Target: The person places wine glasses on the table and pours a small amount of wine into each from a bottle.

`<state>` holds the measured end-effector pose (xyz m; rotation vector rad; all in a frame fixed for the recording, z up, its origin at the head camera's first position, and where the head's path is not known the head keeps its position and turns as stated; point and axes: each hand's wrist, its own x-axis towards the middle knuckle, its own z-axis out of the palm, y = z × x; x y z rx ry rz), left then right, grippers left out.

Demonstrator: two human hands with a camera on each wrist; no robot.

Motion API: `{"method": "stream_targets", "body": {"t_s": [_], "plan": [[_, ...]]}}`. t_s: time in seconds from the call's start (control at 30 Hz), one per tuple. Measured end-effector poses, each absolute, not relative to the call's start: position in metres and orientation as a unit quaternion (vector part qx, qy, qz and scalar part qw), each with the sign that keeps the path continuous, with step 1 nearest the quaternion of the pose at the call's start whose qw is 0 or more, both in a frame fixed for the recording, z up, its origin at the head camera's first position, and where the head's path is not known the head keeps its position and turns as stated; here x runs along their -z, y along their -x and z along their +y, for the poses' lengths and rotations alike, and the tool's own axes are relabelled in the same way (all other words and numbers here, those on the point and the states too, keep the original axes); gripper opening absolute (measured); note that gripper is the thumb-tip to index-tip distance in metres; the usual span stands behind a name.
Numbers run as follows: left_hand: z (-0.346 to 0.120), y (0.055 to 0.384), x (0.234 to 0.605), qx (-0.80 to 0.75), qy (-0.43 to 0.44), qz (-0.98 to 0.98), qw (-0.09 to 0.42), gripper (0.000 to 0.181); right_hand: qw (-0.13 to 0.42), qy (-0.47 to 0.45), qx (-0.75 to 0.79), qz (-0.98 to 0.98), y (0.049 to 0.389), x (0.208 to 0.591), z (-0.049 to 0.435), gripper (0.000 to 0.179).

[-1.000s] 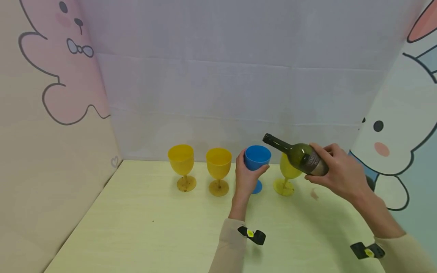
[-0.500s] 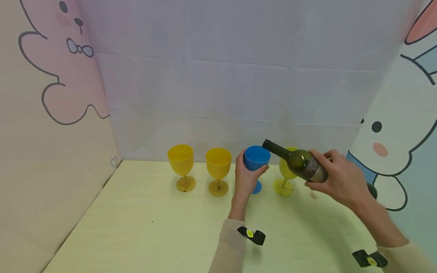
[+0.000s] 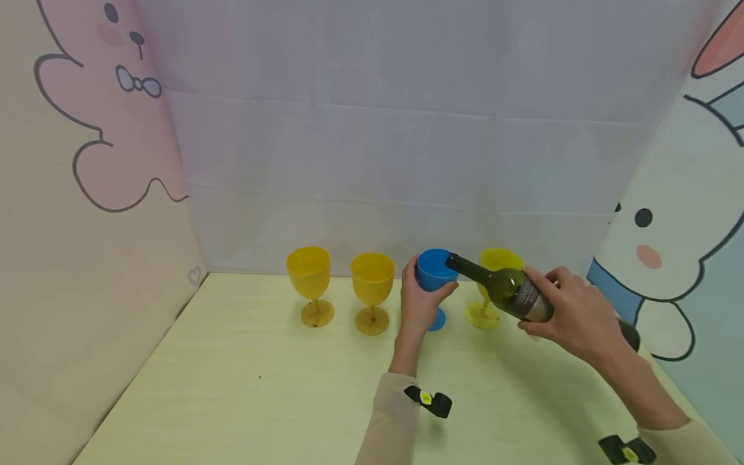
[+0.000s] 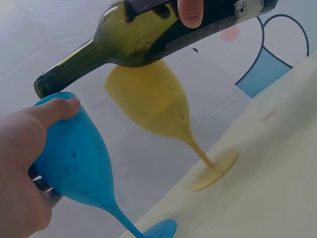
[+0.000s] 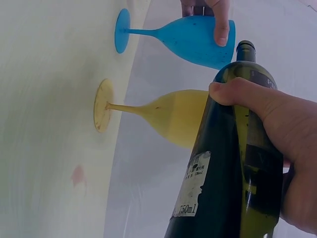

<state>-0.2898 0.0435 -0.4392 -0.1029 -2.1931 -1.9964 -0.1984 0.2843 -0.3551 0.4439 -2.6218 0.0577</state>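
My left hand point(image 3: 420, 302) grips the bowl of a blue goblet point(image 3: 437, 270), thumb along its near side. The goblet stands upright, its round foot point(image 4: 161, 229) on the table. My right hand point(image 3: 575, 316) holds a green wine bottle point(image 3: 506, 288) round its labelled body, tilted with the neck down to the left. In the head view the bottle's mouth overlaps the blue rim; the left wrist view shows it right at the rim point(image 4: 55, 95). Behind the bottle, partly covered, a yellow goblet point(image 5: 171, 116) stands to the right. No liquid stream shows.
Two more yellow goblets, one at far left point(image 3: 309, 274) and one nearer the blue one point(image 3: 372, 279), stand in the same row. A pale table point(image 3: 261, 400) carries them all. Behind rises a white sheet point(image 3: 349, 148), with cartoon-printed side panels point(image 3: 651, 252) at both ends.
The right hand has lowered the bottle, bringing its mouth down from above the blue goblet's right side to its rim. The left hand and the blue goblet have stayed in place.
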Motion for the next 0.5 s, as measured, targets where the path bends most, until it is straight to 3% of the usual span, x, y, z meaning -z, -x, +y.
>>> {"method": "stream_targets", "body": {"t_s": [0.5], "plan": [[0.0431, 0.2887, 0.4367, 0.672, 0.028, -0.735, 0.084, 0.091, 0.234, -0.155, -0.005, -0.960, 0.2004, 0.3553, 0.2845, 0.100]]}}
